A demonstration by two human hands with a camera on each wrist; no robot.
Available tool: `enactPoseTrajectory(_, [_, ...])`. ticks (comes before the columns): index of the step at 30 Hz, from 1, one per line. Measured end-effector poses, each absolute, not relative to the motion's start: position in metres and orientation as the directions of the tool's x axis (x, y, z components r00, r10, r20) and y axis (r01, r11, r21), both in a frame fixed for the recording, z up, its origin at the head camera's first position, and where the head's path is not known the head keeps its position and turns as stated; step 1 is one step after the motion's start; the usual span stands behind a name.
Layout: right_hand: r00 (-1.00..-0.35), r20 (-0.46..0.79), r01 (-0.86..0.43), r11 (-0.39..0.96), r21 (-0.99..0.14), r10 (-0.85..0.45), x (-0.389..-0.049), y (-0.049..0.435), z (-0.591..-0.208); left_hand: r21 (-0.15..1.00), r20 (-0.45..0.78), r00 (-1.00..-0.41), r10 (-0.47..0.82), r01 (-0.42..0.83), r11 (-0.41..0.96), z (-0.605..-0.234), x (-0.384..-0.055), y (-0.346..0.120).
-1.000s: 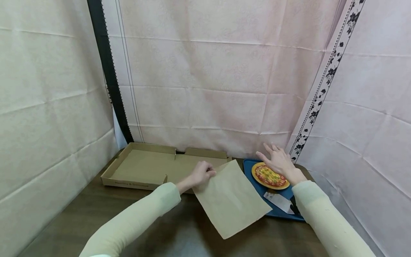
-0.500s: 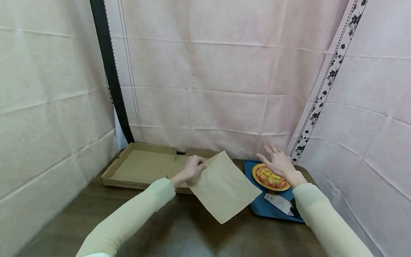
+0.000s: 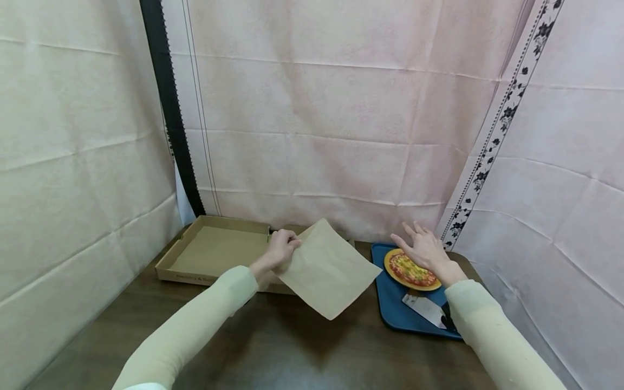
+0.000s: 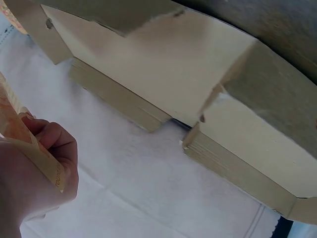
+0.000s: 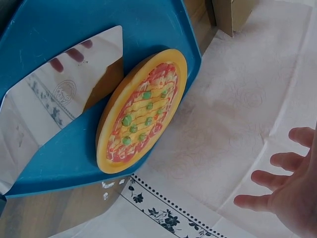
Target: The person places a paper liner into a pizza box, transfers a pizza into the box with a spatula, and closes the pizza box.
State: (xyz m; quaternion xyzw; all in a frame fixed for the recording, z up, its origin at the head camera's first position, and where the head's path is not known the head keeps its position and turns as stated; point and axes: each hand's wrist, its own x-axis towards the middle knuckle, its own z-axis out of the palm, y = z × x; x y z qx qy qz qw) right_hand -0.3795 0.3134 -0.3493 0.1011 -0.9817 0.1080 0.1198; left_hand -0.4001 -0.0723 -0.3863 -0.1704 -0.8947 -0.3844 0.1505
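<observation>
By its left corner, my left hand [image 3: 279,250] holds a square sheet of brown paper [image 3: 329,273], tilted in the air in front of the box. In the left wrist view, curled fingers [image 4: 59,141] grip the paper, whose strip bears small printing. Over the far side of a blue tray [image 3: 396,317] hovers my right hand [image 3: 425,253], fingers spread and holding nothing. Just below it a small pizza [image 3: 411,271] with a yellow crust lies on the tray. Beside the pizza rests a shiny metal cake server [image 5: 54,94], its black handle partly hidden by the right sleeve.
An open cardboard pizza box [image 3: 219,252] lies at the back left; the paper and left hand cover part of it. Pale cloth curtains [image 3: 302,135] enclose the back and both sides. The dark wooden table [image 3: 297,357] extends toward the front.
My left hand has carried the paper left and slightly back, away from the tray and toward the box, uncovering more of the tray. My right hand has barely moved.
</observation>
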Motion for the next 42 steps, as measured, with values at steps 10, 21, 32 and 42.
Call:
enactPoseTrajectory(10, [-0.944,0.280,-0.228,0.960,-0.166,-0.175,-0.383,0.312,-0.352,0.713,0.333,-0.934,0.133,0.341,0.613,-0.385,-0.412,-0.094])
enactPoseTrajectory(21, [-0.952,0.252,-0.218,0.962,-0.166,-0.172,-0.380,0.312,-0.351,0.751,0.307,-0.950,0.063,0.282,0.597,-0.381,-0.419,-0.118])
enactPoseTrajectory(32, [-0.953,0.248,-0.218,0.960,-0.173,-0.172,-0.377,0.311,-0.350,0.735,0.303,-0.952,0.052,0.268,0.623,-0.381,-0.421,-0.134])
enactPoseTrajectory(42, [-0.949,0.260,-0.226,0.959,-0.170,-0.177,-0.376,0.308,-0.350,0.744,0.310,-0.951,0.013,0.251,0.620,-0.379,-0.422,-0.147])
